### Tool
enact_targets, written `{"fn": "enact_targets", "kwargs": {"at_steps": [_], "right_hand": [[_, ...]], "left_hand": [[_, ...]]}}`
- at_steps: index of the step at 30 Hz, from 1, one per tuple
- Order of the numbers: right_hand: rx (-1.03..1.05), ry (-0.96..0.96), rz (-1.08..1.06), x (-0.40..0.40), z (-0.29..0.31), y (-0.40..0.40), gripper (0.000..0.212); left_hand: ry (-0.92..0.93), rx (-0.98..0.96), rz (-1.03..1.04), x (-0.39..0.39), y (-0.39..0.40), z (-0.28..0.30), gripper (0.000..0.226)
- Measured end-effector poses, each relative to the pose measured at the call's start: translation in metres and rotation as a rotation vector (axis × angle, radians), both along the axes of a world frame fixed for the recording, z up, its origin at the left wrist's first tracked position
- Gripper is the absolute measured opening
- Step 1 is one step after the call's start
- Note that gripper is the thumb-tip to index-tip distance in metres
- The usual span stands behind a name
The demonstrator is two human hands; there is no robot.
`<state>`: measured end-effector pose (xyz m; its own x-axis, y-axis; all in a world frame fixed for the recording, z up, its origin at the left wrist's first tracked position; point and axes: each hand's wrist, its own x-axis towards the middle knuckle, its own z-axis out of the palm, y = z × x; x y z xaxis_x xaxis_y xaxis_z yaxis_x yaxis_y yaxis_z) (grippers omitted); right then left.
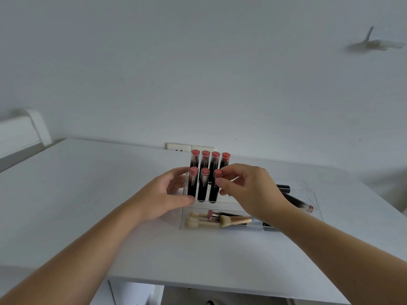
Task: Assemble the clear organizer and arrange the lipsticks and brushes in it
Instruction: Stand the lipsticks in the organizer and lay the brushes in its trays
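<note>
A clear organizer [308,186] sits on the white table [88,194]. Several black lipsticks with pink caps stand upright in its left slots, in a back row [210,160] and a front row [203,186]. My left hand [169,194] holds the organizer's left end, thumb at its lower front. My right hand [248,190] pinches the rightmost front-row lipstick [214,188] near its cap. Two more lipsticks [295,201] lie flat to the right. Brushes [222,220] with cream tips and gold handles lie in the front tray.
A wall socket [178,148] sits behind the organizer at the table's back edge. A white rail [26,130] runs at the far left. The table's front edge [198,285] is close to me.
</note>
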<state>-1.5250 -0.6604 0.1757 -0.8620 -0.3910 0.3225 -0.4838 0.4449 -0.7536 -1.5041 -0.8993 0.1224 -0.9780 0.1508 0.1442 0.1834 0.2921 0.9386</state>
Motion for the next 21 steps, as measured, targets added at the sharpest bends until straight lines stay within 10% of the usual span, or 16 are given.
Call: {"fn": "enact_targets", "kwargs": {"at_steps": [21], "right_hand": [[0.061, 0.055, 0.019, 0.0001, -0.0030, -0.0019, 0.018]], "left_hand": [[0.001, -0.017, -0.002, 0.0003, -0.0013, -0.0011, 0.079]]}}
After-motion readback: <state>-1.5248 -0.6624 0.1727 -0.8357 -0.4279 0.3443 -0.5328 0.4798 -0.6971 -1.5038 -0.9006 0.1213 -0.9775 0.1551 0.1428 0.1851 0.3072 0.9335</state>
